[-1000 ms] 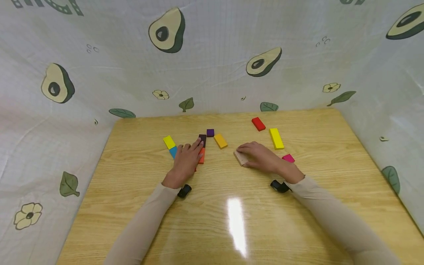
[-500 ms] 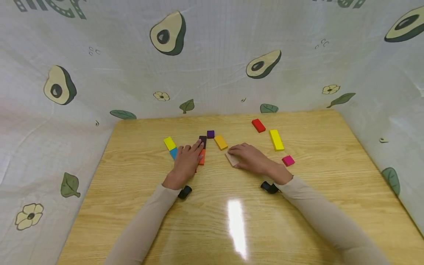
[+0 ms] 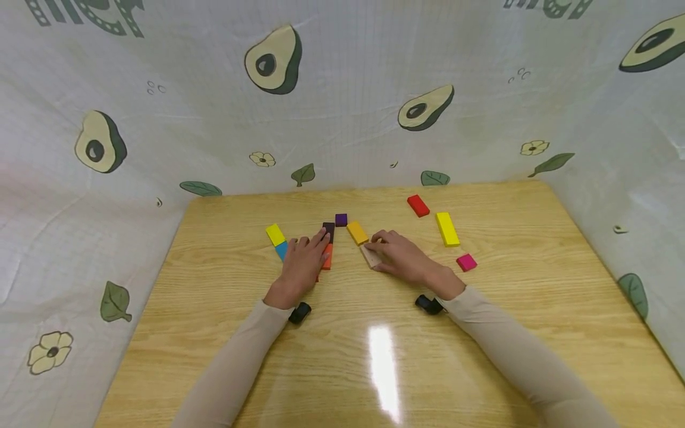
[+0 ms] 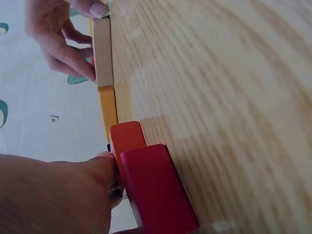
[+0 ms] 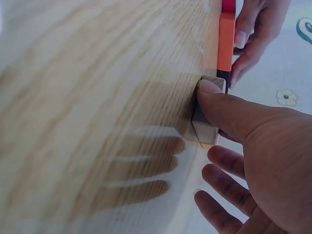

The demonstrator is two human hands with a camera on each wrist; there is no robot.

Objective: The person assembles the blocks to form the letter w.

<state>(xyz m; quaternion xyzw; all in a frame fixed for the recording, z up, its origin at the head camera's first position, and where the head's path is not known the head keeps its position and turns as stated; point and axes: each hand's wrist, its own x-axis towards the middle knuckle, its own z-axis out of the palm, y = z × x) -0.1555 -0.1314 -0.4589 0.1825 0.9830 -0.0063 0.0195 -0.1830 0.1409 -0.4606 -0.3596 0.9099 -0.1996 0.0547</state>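
Observation:
My left hand (image 3: 299,267) lies over a row of blocks, its fingertips resting on a black block (image 3: 329,227) and its thumb by a red-orange block (image 3: 327,263). My right hand (image 3: 409,260) pinches a plain wooden block (image 3: 369,258) between thumb and fingers. That block's far end meets the near end of an amber block (image 3: 357,233); the left wrist view shows the wooden block (image 4: 103,53) in line with the amber one (image 4: 108,109). A crimson block (image 4: 158,190) stands beside the red-orange one (image 4: 127,136). The left palm hides part of the row.
A purple cube (image 3: 341,220) sits behind the amber block. Left of the left hand are yellow (image 3: 275,234) and blue (image 3: 280,251) blocks. To the right lie red (image 3: 418,205), long yellow (image 3: 447,229) and pink (image 3: 467,262) blocks. A patterned cloth (image 3: 342,119) hangs behind the table.
My right hand has moved left with the wooden block, bringing it from apart to against the amber block. My left hand has stayed in place on its blocks.

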